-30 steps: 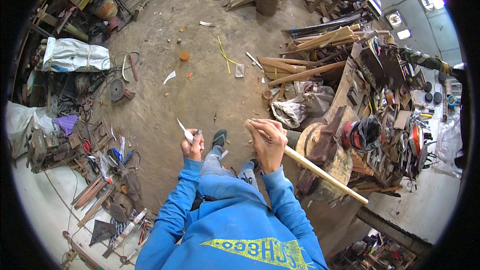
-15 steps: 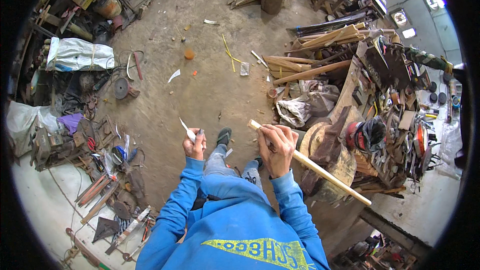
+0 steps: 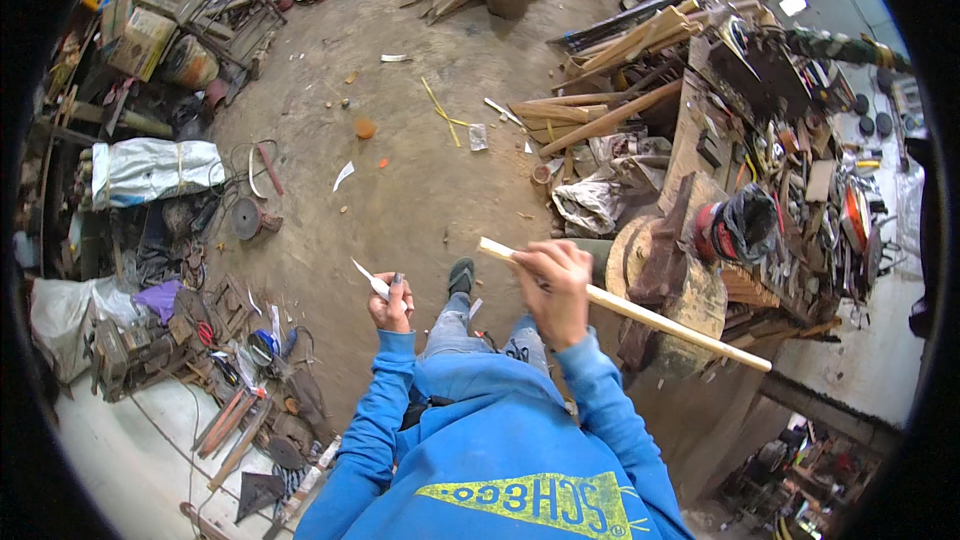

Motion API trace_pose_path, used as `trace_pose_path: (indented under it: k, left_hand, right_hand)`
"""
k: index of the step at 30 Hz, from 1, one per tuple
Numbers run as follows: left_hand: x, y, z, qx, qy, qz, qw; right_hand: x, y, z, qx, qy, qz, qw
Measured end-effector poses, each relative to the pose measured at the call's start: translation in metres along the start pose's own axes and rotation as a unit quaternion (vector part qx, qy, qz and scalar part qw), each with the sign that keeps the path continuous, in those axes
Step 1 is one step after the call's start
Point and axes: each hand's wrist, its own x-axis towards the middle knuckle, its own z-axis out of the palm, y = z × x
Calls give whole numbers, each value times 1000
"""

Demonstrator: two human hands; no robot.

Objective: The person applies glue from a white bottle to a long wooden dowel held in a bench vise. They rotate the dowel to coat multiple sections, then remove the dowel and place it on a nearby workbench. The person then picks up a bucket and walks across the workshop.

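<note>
My left hand is closed round a slim white tool with a pointed tip; whether it is a knife cannot be made out. The tip sticks out up and to the left, clear of everything. In my right hand is a long pale wooden stick, gripped near its left end, fingers curled over it and slightly blurred. The stick slants down to the right, its far end in the air. Both hands are in front of my waist, well apart from each other.
A round wooden block with a dark beam across it stands right of my right hand, beside a black-lined bucket. Planks pile up beyond. Tools and scrap lie at left; a white wrapped bundle sits farther back.
The view has shifted. The stick has swung to a flatter slant, its far end moving right and up. Both hands keep hold of what they had.
</note>
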Motion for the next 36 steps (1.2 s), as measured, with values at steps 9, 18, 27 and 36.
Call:
trace_pose_path:
  k: [9, 18, 27, 36]
  left_hand:
    - [24, -29, -9, 6, -56, 2, 998]
    - [57, -37, -8, 62, -81, 6, 995]
    - [58, -27, -10, 71, -45, 30, 996]
    - [52, -37, -15, 73, -41, 19, 996]
  right_hand:
    - [-79, 58, -56, -106, 67, 87, 988]
    - [-166, 165, -229, -118, 83, 250, 958]
    - [-177, 182, -232, -78, 76, 239, 965]
    - [-158, 149, -162, -77, 118, 189, 972]
